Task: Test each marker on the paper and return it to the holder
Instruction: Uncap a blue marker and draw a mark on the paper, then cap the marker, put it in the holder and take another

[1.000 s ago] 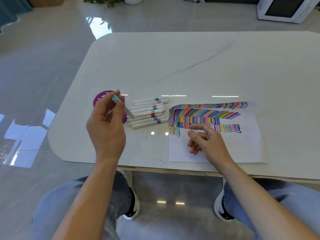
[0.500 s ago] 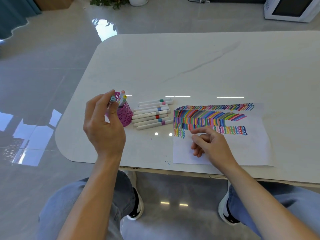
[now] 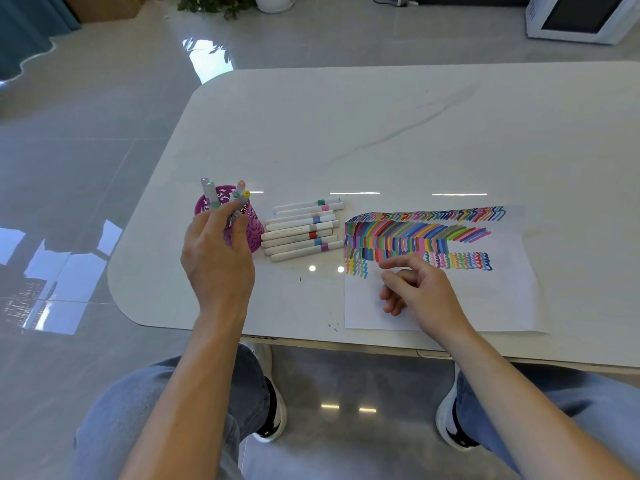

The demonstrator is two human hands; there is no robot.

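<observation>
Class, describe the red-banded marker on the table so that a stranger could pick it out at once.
On the white table, find the row of white markers lying between the purple holder and the scribbled paper. The red-banded marker lies third from the near edge; it alone has a red band, its neighbours grey and light blue.

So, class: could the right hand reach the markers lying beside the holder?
Probably yes: the right hand holds nothing, sits over the paper, and nothing stands between it and the lying markers.
</observation>
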